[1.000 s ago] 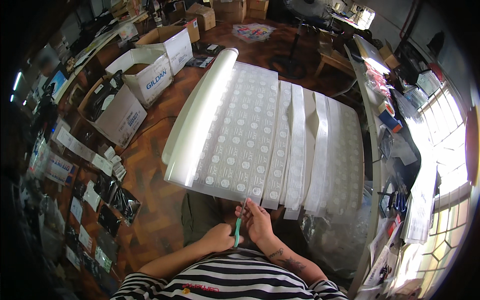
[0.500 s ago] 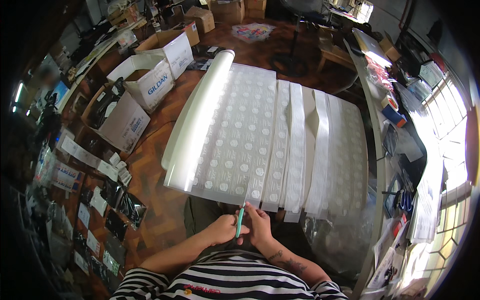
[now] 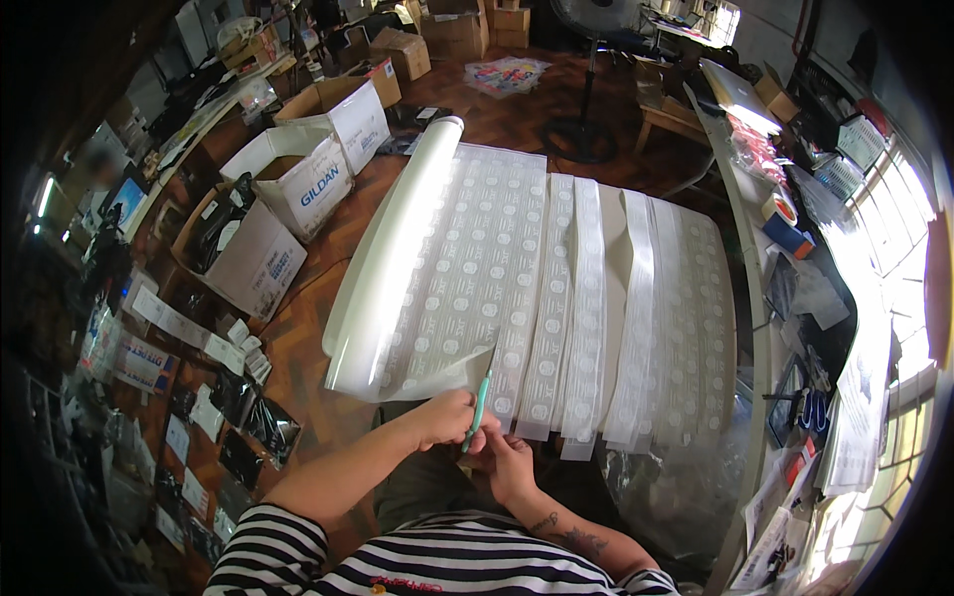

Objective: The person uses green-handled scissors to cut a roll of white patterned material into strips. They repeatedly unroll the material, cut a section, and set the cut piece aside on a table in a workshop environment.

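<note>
A printed translucent sheet (image 3: 467,238) with a white roll (image 3: 397,258) along its left side lies on a board (image 3: 616,228), beside several cut strips (image 3: 586,298). My left hand (image 3: 454,419) is closed on green-handled scissors (image 3: 477,417), whose blades are in the sheet near its front edge. The corner left of the cut is curled. My right hand (image 3: 505,457) is closed on the sheet's front edge, just below and right of the scissors; its fingertips are partly hidden.
Open cardboard boxes (image 3: 303,184) and scattered bags (image 3: 238,437) lie on the wooden floor to the left. A cluttered bench (image 3: 745,169) runs along the window side at right. A standing fan (image 3: 584,109) and more boxes (image 3: 452,30) are at the back.
My left hand and the scissors have moved upward, deeper into the sheet. The corner left of the cut has curled up. My right hand has shifted slightly down.
</note>
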`<control>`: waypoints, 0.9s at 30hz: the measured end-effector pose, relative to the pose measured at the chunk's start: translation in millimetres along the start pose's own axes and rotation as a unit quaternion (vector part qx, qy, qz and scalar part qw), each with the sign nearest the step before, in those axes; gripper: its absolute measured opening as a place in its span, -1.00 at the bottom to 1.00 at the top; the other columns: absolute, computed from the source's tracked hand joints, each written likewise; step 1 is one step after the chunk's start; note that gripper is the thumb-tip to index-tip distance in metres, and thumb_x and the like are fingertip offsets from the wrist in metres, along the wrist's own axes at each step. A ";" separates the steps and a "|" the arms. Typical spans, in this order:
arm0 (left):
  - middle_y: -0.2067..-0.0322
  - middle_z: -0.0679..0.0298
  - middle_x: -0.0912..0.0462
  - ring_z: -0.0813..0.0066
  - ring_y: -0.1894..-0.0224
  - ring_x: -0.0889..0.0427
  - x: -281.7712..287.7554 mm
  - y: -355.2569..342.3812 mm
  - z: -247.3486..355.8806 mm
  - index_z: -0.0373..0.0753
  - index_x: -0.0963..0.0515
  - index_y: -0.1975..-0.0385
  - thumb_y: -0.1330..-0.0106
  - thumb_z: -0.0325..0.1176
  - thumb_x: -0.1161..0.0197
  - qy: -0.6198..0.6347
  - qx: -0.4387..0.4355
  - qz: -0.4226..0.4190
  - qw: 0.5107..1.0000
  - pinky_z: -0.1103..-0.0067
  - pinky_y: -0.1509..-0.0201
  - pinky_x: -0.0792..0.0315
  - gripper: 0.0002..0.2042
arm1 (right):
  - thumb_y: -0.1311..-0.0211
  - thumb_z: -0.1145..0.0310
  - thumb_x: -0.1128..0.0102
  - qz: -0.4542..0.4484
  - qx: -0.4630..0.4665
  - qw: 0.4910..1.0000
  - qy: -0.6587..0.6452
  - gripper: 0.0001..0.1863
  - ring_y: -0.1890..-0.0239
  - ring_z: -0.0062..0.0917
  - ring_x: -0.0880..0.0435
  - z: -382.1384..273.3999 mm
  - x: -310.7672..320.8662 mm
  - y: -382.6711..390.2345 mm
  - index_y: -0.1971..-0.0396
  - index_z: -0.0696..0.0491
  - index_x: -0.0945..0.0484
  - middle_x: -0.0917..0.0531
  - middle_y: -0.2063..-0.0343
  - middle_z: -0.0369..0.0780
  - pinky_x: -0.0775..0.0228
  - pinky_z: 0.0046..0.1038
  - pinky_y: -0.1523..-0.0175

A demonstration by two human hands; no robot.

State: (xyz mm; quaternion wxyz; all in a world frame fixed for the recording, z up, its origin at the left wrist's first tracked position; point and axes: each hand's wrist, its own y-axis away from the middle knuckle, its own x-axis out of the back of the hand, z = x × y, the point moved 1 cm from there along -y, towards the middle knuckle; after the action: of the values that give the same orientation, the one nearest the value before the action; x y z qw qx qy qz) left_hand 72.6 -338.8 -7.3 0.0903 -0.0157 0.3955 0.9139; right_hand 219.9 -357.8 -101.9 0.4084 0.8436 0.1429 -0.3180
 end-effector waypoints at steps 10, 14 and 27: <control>0.68 0.26 -0.53 0.76 0.80 -0.18 19.4 -26.9 39.7 -0.25 -0.52 0.57 -0.15 -0.24 -0.19 0.032 -0.005 0.007 0.999 0.73 0.76 0.05 -0.79 | -0.21 0.40 -0.19 0.022 -0.021 0.999 -0.018 -0.81 0.41 -0.54 -0.62 -1.1 -4.8 2.2 0.27 0.21 -0.55 -0.62 0.33 -0.20 -0.53 -0.53 0.24; 0.67 0.25 -0.53 0.75 0.81 -0.15 28.9 -37.5 53.8 -0.24 -0.51 0.55 -0.14 -0.23 -0.19 0.013 -0.008 0.004 1.000 0.73 0.77 0.07 -0.80 | -0.21 0.39 -0.19 0.021 -0.012 1.000 -0.016 -0.81 0.41 -0.54 -0.62 -3.6 -6.7 3.6 0.27 0.21 -0.55 -0.62 0.34 -0.19 -0.53 -0.52 0.23; 0.66 0.30 -0.52 0.83 0.83 -0.12 53.9 -74.7 101.3 -0.20 -0.44 0.58 -0.15 -0.27 -0.21 0.038 -0.006 -0.001 0.999 0.78 0.82 0.13 -0.82 | -0.21 0.40 -0.19 0.035 -0.044 0.998 -0.017 -0.82 0.39 -0.48 -0.62 -9.2 -8.1 6.8 0.31 0.22 -0.54 -0.61 0.36 -0.18 -0.52 -0.46 0.22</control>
State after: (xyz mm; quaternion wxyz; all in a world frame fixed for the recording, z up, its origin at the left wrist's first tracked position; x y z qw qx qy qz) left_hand 37.1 -206.9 3.1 0.0760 -0.0515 0.3929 0.9150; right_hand 221.1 -354.7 -88.3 0.4582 0.8239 0.1201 -0.3111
